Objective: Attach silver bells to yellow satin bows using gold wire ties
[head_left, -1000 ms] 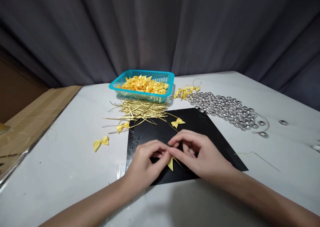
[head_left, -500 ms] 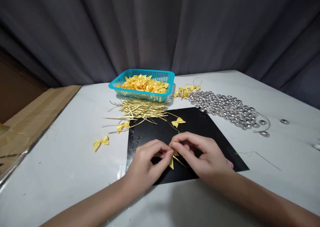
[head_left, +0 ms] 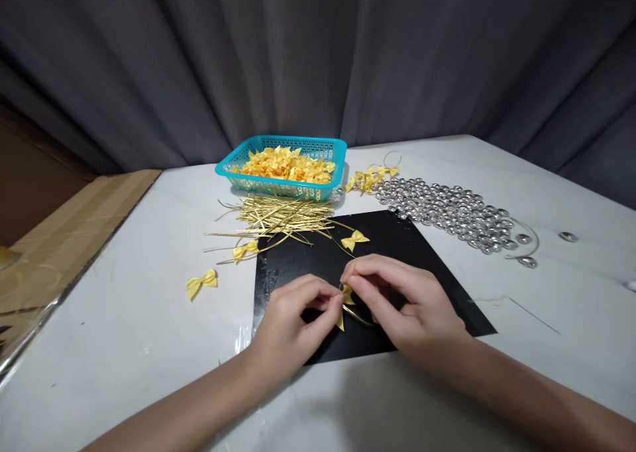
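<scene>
Over the black mat (head_left: 308,266), my left hand (head_left: 301,319) is closed in a pinch on a yellow ribbon bow (head_left: 347,295), whose tails stick out between the fingertips. My right hand (head_left: 405,299) meets it from the other side, thumb and forefinger pressed together on a thin wire-like strand (head_left: 342,285) at the bow. The fingertips hide most of the bow's knot. Below them a curved gold piece (head_left: 360,316) shows, partly covered by the right hand. Another yellow bow (head_left: 354,240) lies farther up the mat.
A blue basket (head_left: 278,185) of yellow bows stands at the back. In front of it lies a pile of gold twist ties (head_left: 285,215). Silver oval beads (head_left: 447,210) spread at right, near a needle with thread (head_left: 534,315). Loose bows (head_left: 201,283) lie left.
My right hand has shifted slightly up and its fingertips have parted a little from the left hand's, baring more of the bow and strand. The left hand keeps its pinch.
</scene>
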Tool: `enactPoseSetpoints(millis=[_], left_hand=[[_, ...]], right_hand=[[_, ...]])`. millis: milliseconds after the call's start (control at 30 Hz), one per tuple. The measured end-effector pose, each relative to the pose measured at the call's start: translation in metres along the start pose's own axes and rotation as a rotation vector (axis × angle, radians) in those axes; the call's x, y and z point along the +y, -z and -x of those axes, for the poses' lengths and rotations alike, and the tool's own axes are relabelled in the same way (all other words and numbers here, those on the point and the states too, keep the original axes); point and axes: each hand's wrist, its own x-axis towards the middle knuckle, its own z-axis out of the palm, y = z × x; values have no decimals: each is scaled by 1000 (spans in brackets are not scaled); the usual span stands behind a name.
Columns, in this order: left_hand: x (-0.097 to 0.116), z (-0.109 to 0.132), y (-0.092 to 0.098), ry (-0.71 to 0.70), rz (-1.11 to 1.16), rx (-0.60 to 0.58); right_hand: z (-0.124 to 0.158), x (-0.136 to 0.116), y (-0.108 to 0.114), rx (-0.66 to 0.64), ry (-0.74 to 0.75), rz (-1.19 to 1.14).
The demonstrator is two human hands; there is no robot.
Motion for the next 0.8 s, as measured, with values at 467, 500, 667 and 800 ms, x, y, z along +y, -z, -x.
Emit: enactPoseSetpoints(millis=[467, 500, 667, 800], left_hand=[[-1, 1, 1, 8, 12, -23], [-2, 1, 1, 6, 11, -26], [-1, 0, 1, 5, 0, -37], [1, -1, 2, 11, -7, -71]], right_hand=[[-1, -10, 13, 105, -18, -35], [-1, -11, 13, 116, -7, -31], [-1, -15, 16, 154, 24, -20], [0, -16, 17, 141, 5, -12]])
